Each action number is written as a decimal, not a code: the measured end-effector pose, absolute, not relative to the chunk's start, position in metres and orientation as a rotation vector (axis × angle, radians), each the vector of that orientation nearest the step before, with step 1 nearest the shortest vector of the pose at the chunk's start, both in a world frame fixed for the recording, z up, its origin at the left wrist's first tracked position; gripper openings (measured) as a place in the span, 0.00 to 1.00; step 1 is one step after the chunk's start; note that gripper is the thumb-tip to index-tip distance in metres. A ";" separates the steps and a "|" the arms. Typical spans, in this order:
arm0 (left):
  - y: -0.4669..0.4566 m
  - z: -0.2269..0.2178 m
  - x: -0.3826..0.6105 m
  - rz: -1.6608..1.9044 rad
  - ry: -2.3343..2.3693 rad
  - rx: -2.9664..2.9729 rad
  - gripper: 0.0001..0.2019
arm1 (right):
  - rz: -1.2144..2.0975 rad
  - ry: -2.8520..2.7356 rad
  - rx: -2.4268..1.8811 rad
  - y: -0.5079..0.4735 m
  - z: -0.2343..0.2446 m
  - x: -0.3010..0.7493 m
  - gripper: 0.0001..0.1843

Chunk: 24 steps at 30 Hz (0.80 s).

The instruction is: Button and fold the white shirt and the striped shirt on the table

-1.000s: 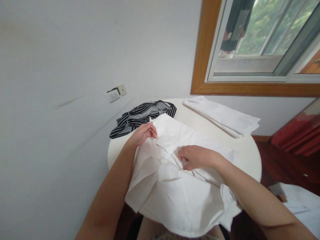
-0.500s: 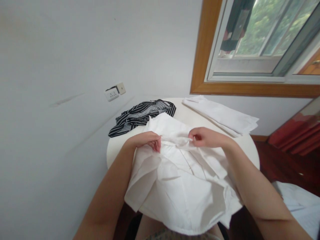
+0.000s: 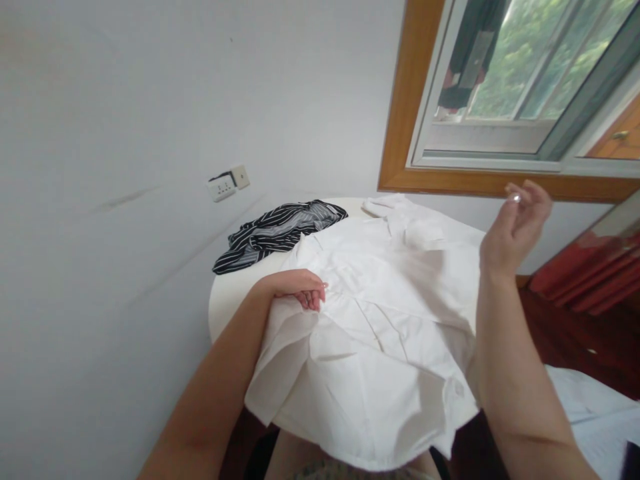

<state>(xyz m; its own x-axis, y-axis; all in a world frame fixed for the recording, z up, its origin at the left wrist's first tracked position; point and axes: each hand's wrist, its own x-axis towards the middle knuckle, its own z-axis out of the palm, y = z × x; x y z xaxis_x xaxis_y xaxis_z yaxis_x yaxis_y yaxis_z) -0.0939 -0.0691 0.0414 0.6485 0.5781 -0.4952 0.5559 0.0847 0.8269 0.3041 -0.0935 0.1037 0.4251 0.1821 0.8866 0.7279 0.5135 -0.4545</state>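
Note:
A white shirt (image 3: 370, 393) lies spread and rumpled over the round table, its lower end hanging over the near edge. My left hand (image 3: 303, 289) is closed, pinching the shirt's fabric near the middle left. My right hand (image 3: 520, 227) is raised in the air at the right, off the cloth. Its fingers are loosely bent with nothing visible in them. Below it and to the left, part of the shirt is smeared by motion.
A black-and-white striped garment (image 3: 285, 230) lies at the back left of the white table (image 3: 225, 307). White folded cloth (image 3: 450, 223) is at the back right, partly covered. Behind are a wall socket (image 3: 221, 188) and a window frame (image 3: 450, 180). More white cloth (image 3: 590, 407) is at lower right.
My right hand has let go of the shirt and moved up and to the right. The shirt's upper right part has spread out over the folded cloth. My left hand stays put.

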 end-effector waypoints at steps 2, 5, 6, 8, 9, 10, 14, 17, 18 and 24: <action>-0.070 0.042 -0.093 0.030 0.980 1.564 0.24 | -0.337 -1.305 -1.104 -0.098 0.103 0.281 0.16; -0.071 0.043 -0.093 0.032 0.978 1.568 0.24 | -0.130 -1.828 -1.391 -0.091 0.079 0.249 0.14; -0.071 0.043 -0.093 0.032 0.976 1.568 0.24 | -0.091 -1.958 -1.476 -0.085 0.067 0.240 0.15; -0.071 0.043 -0.091 0.054 0.982 1.569 0.23 | -0.049 -2.154 -1.618 -0.075 0.043 0.225 0.18; -0.071 0.043 -0.090 0.098 0.990 1.572 0.23 | -0.029 -2.220 -1.683 -0.071 0.033 0.219 0.21; -0.070 0.042 -0.089 0.178 1.004 1.577 0.22 | -0.020 -2.270 -1.733 -0.068 0.025 0.214 0.23; -0.059 0.037 -0.086 0.693 1.093 1.614 0.21 | -0.102 -2.272 -1.823 -0.066 0.013 0.199 0.27; -0.049 0.033 -0.087 0.892 1.137 1.676 0.20 | -0.038 -2.282 -1.767 -0.066 0.015 0.193 0.23; -0.047 0.031 -0.088 0.931 1.149 1.697 0.20 | 0.017 -2.290 -1.720 -0.066 0.016 0.193 0.21; -0.056 0.031 -0.079 1.377 1.312 1.899 0.20 | 0.493 -1.869 -1.171 -0.069 0.043 0.221 0.19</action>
